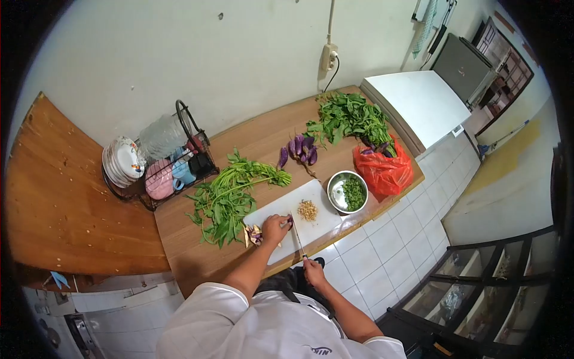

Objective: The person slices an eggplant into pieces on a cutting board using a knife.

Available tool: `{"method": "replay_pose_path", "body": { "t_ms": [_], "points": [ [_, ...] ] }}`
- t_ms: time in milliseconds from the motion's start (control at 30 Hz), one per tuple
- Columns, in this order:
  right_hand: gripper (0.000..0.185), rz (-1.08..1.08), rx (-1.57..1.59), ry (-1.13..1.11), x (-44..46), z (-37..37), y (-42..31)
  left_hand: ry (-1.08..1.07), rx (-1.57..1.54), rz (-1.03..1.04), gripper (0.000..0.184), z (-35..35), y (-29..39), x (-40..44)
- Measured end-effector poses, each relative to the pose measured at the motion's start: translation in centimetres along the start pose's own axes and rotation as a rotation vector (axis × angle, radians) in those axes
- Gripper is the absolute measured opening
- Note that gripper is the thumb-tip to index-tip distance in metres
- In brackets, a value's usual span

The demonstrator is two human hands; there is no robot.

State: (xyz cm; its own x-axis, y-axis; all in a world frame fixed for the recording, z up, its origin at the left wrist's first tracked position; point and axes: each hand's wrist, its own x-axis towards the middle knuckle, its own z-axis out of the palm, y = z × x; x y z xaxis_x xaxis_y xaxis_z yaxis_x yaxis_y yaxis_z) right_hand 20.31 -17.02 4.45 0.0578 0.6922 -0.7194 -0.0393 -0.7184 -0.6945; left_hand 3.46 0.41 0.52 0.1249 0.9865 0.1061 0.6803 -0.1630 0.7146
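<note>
On the white cutting board (323, 226), my left hand (275, 228) has its fingers closed round a small purple eggplant piece (290, 220). My right hand (313, 272) grips the handle of a knife (298, 234), whose blade lies beside that piece. Cut eggplant pieces (255, 235) are heaped left of my left hand. A small pile of chopped light-brown bits (307, 210) sits on the board, right of the blade. A steel bowl (333, 190) with chopped green pieces (354, 192) stands at the board's right end.
Leafy greens (226, 197) lie left of the board, more greens (353, 116) at the back right. Whole eggplants (302, 148) lie behind the board. A red plastic bag (385, 173) sits near the right edge. A dish rack (206, 161) with plates (122, 160) stands left.
</note>
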Motion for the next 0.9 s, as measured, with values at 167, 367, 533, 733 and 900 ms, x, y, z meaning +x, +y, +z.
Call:
{"method": "replay_pose_path", "body": {
  "t_ms": [167, 367, 533, 733, 900],
  "points": [
    [0.046, 0.039, 0.087, -0.029, -0.3, 1.6, 0.2, -0.013, 0.020, 0.068, 0.021, -0.8, 0.0, 0.5],
    [0.045, 0.002, 0.119, -0.005, -0.4, 3.1, 1.0, -0.060, -0.012, 0.062, 0.025, -0.6, -0.9, 0.5],
    [0.045, 0.008, 0.038, -0.001, 0.2, 2.3, 1.5, -0.129, -0.052, -0.007, 0.027, -0.7, -0.9, 0.9],
    [0.045, -0.016, 0.063, -0.052, 1.2, 1.6, 2.3, -0.147, -0.025, -0.004, 0.027, -0.9, -0.7, 1.3],
    [0.047, -0.008, 0.062, -0.048, 1.2, 1.9, 2.5, -0.147, -0.028, 0.027, 0.026, -1.1, -0.8, 1.5]
  ]
}}
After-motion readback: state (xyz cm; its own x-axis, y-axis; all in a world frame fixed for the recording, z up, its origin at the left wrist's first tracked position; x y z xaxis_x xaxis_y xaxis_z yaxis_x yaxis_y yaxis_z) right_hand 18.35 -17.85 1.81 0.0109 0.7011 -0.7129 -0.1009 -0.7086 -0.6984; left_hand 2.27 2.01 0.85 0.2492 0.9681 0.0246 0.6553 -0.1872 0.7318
